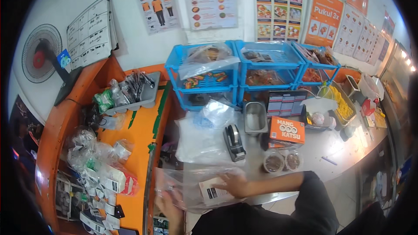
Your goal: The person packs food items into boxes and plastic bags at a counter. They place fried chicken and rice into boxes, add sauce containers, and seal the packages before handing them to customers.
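Observation:
A large clear plastic bag (192, 176) lies across the near edge of the metal counter. My left hand (171, 204) is at the bag's left end, with its fingers against the plastic; something pinkish shows through there. Over a white printed paper slip (210, 199) on the bag, my right hand (232, 184) rests with fingers spread; whether the slip is inside or on top I cannot tell. Beyond the bag are a black tape dispenser (234, 142) and a stack of clear plastic bags (196, 137). Two round lidded clear cups (273, 163) with dark contents stand to the right.
Blue plastic tiered baskets (205, 86) stand against the wall. A steel container (255, 117), a tablet (287, 102), an orange printed box (286, 130) and a pen (329, 160) are on the counter. On the orange side table (130, 156) sit a grey tray (152, 94), plastic bags and paper slips.

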`<state>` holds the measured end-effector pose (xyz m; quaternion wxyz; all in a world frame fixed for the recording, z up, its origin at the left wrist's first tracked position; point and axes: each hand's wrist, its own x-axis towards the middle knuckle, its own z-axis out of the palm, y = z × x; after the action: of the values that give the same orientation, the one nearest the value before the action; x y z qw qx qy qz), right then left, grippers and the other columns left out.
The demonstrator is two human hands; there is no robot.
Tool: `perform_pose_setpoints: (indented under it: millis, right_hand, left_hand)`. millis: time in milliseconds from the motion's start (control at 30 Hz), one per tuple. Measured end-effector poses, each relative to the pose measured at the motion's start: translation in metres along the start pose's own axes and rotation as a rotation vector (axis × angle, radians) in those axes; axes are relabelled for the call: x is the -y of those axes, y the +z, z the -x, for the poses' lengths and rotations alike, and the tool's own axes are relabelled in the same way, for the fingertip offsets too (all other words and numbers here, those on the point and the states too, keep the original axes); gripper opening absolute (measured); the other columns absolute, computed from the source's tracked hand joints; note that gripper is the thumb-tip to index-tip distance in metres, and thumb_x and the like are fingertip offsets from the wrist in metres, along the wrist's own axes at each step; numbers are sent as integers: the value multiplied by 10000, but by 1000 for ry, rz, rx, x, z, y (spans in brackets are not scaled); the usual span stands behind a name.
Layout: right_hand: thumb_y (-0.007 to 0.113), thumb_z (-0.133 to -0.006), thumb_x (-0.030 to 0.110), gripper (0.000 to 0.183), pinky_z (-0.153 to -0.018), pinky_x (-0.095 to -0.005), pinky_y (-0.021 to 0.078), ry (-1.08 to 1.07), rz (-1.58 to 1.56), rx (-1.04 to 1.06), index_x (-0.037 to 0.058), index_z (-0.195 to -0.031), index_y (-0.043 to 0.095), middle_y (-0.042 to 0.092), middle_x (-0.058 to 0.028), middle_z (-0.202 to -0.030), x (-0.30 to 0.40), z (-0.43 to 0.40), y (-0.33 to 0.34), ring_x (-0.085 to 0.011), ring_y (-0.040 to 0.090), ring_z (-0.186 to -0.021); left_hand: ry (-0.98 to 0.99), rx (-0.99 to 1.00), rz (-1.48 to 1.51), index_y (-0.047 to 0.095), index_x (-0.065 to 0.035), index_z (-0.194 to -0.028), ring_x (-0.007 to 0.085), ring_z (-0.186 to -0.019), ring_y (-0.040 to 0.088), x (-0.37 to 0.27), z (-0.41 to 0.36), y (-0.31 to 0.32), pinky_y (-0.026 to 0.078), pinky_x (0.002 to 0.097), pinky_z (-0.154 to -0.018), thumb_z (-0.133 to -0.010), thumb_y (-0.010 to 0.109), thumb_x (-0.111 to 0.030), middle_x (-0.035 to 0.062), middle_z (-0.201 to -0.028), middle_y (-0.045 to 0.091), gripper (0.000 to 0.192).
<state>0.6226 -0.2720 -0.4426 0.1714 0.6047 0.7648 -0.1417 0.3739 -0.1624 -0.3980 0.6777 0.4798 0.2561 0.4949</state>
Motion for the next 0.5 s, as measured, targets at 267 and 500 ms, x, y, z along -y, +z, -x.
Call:
perform_pose_setpoints:
  millis: [267, 500]
  right_hand:
    - [672, -918, 307, 294, -740, -399, 576, 393, -814, -671, 27, -900, 757, 767, -128, -928, -204, -47, -179, -272, 745, -862]
    - [730, -820, 236, 164, -739, -473, 589, 888, -129, -768, 87, -874, 773, 740, -167, -828, -273, -196, -32, -367, 736, -859]
  left_hand:
    - [-159, 267, -132, 529, 47, -1414, 51, -690, 540, -40, -46, -16, 425, 214, -594, -1047, 569, -430, -13, -870, 628, 602]
    - [-168, 431, -33, 389, 34, -1532, 54, -653, 523, -29, -98, -30, 432, 216, -572, -1037, 615, -264, 15, -925, 624, 620]
